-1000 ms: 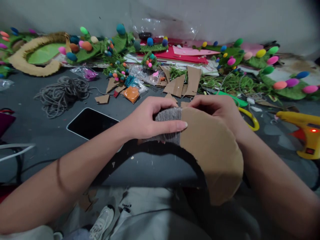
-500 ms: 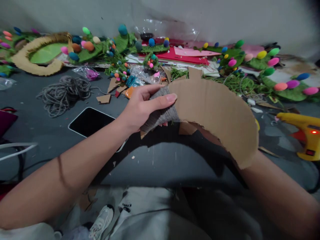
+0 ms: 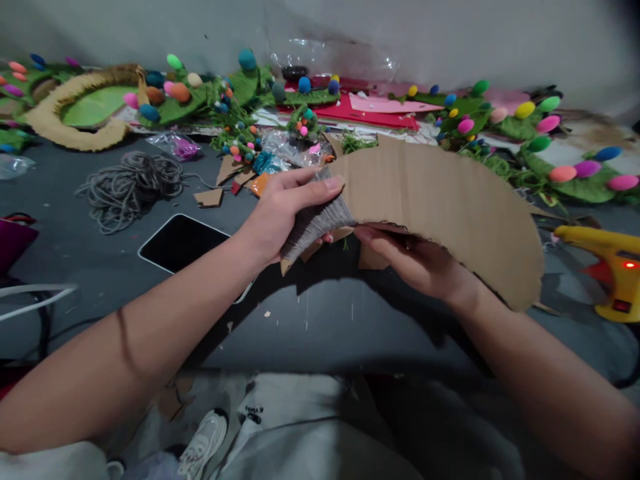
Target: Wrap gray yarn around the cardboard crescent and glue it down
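Note:
A curved piece of cardboard (image 3: 450,193) is held above the table, tilted toward me. Its left end is wrapped in tight rows of grey yarn (image 3: 323,223), with a bare cardboard tip at the bottom. My left hand (image 3: 285,213) is closed around this wrapped end, thumb on top. My right hand (image 3: 425,263) is under the cardboard's inner edge, its leading finger at the border of the wrapping. The cardboard hides the rest of its fingers, and what they pinch is not visible. A loose pile of grey yarn (image 3: 135,190) lies to the left, with a strand trailing toward my left hand.
A phone (image 3: 183,243) lies under my left forearm. At right stands a yellow glue gun (image 3: 613,260) with a lit red light. Green leaf shapes with coloured balls (image 3: 183,93), a tan curved form (image 3: 80,137) and cardboard scraps (image 3: 209,198) line the back.
My right hand has come into view from behind the cardboard, at its lower edge. The cardboard's right end has swung up and to the right. My left hand keeps its grip.

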`<state>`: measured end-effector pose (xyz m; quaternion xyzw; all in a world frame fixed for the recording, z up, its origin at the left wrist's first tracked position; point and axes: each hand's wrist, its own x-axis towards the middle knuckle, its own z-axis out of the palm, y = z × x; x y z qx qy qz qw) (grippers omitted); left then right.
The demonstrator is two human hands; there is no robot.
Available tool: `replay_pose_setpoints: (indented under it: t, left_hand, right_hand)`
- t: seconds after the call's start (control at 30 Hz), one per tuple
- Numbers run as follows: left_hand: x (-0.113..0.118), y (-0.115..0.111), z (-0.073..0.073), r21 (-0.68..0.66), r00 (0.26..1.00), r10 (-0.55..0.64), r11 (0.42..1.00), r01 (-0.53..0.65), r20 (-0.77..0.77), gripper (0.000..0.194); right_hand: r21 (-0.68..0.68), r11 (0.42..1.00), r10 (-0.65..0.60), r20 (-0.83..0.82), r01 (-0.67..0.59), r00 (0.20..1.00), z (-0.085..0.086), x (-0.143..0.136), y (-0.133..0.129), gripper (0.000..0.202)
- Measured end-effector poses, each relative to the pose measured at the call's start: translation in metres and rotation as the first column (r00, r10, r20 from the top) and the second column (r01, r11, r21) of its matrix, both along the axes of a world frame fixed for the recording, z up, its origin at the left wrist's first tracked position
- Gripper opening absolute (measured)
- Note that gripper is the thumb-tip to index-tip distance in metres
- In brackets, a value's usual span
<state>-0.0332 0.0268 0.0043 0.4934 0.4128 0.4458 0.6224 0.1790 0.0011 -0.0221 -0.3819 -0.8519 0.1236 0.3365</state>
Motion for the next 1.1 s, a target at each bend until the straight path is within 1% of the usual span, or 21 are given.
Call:
replay_pose_setpoints:
  t: [0.1,0.17,0.27,0.33,0.4,0.47,0.53,0.63,0.77,0.9,1.0,1.1]
  left_hand:
    - [0.001,0.002,-0.001,-0.016,1.000,0.016,1.000,-0.017,-0.023,0.013]
    - [0.001,0.004,-0.002,-0.021,0.999,0.035,0.999,-0.036,-0.016,0.014]
    - [0.000,0.008,-0.002,-0.033,0.992,0.115,0.993,-0.116,-0.043,0.015]
    - [0.000,0.011,-0.003,-0.052,0.982,0.168,0.984,-0.173,-0.081,0.017]
    - [0.000,0.012,-0.004,-0.073,0.973,0.206,0.974,-0.213,-0.101,0.019]
    - [0.000,0.013,-0.004,-0.089,0.969,0.222,0.969,-0.232,-0.112,0.020]
    - [-0.001,0.014,-0.004,-0.087,0.964,0.226,0.967,-0.239,-0.137,0.021]
    - [-0.003,0.015,-0.005,-0.049,0.952,0.246,0.965,-0.259,-0.182,0.018]
    - [-0.006,0.018,-0.007,-0.008,0.941,0.272,0.960,-0.280,-0.201,0.015]
    - [-0.009,0.021,-0.008,0.013,0.930,0.296,0.954,-0.300,-0.216,0.017]
    - [-0.010,0.021,-0.007,0.021,0.928,0.305,0.951,-0.307,-0.213,0.019]
    - [-0.009,0.019,-0.007,0.027,0.929,0.300,0.953,-0.301,-0.216,0.019]
  right_hand:
    - [-0.028,0.998,-0.057,-0.032,0.056,0.998,0.003,-0.003,-0.002,0.025]
    - [-0.080,0.992,-0.104,-0.091,0.097,0.990,0.007,-0.006,-0.003,0.021]
    - [-0.141,0.979,-0.173,-0.200,0.146,0.964,0.010,-0.011,-0.004,0.016]
    - [-0.161,0.978,-0.167,-0.236,0.131,0.957,0.010,-0.013,-0.004,0.015]
    - [-0.142,0.984,-0.140,-0.243,0.108,0.960,0.011,-0.014,-0.004,0.014]
    - [-0.110,0.987,-0.142,-0.215,0.121,0.966,0.012,-0.013,-0.003,0.013]
    - [-0.066,0.985,-0.168,-0.173,0.159,0.970,0.015,-0.011,-0.002,0.012]
    - [0.029,0.979,-0.197,-0.100,0.201,0.975,0.022,-0.006,-0.001,0.012]
    - [0.140,0.969,-0.203,-0.005,0.202,0.979,0.028,0.002,0.002,0.014]
    - [0.143,0.965,-0.233,0.089,0.219,0.969,0.030,0.010,0.004,0.017]
    - [0.131,0.965,-0.243,0.122,0.227,0.962,0.033,0.018,0.006,0.016]
    - [0.114,0.980,-0.182,0.188,0.163,0.965,0.039,0.029,0.009,0.014]
